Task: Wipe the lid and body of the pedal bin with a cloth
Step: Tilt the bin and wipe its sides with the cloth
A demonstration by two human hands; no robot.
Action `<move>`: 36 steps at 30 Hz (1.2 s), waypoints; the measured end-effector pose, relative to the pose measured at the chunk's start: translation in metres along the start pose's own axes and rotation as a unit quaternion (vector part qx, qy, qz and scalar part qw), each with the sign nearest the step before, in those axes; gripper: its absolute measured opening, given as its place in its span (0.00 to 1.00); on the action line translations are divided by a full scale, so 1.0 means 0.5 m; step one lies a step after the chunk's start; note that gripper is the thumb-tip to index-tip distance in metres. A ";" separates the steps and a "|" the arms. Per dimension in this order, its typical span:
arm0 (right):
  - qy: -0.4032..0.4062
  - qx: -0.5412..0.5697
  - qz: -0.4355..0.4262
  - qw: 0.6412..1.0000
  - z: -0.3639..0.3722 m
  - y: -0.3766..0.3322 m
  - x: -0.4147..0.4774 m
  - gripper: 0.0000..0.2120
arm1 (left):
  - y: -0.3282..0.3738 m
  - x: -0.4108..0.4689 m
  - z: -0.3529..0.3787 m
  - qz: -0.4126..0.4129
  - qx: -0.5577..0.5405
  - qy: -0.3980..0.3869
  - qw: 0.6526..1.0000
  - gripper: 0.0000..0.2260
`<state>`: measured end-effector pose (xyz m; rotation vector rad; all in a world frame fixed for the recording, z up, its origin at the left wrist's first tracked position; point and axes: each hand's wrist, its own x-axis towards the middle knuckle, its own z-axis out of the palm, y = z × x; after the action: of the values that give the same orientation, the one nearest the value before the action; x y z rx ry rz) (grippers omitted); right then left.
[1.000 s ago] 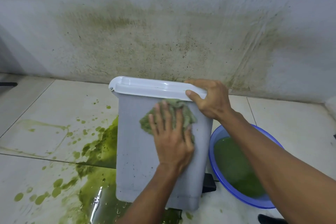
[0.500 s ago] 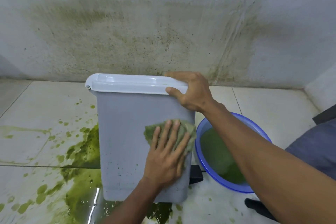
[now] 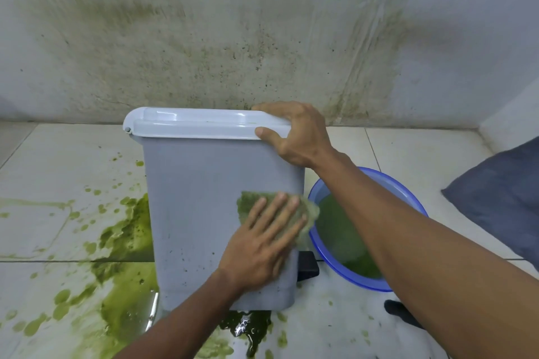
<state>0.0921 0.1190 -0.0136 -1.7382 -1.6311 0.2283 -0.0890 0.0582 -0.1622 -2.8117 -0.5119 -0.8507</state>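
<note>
A grubby white wall [image 3: 204,38] streaked green-brown backs a pale tiled floor [image 3: 58,160], and at the left a slick green puddle [image 3: 122,239] runs up to and under the base of the grey plastic pedal bin [image 3: 198,198], which stands upright in the middle of the floor. Its white plastic lid [image 3: 192,125] is down. Low on the bin's near face the left hand [image 3: 262,248] lies flat, fingers spread and straight, pressing a sodden green cloth [image 3: 250,202] against the wall of the bin rather than clutching it. The right hand [image 3: 297,137] is clamped over the lid's right corner, thumb on the front edge. To my eye the bin is light, hollow and a bit flexible, wet enough to be slippery and ready to skate on that puddle, so the lid corner and rim look the sensible hold. The limp cloth needs a flat palm. A black pedal [image 3: 307,267] juts out at the right foot, just beside a blue plastic basin [image 3: 373,285] of green water.
</note>
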 end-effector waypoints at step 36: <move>0.038 0.014 -0.035 0.999 0.004 -0.001 -0.008 0.21 | -0.151 0.056 -0.101 -0.073 0.003 0.015 0.997 0.26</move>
<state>0.0898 0.1162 -0.0163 -1.6454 -1.6226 0.1501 -0.1203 0.1234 -0.1007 -2.7798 -0.7201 -0.9150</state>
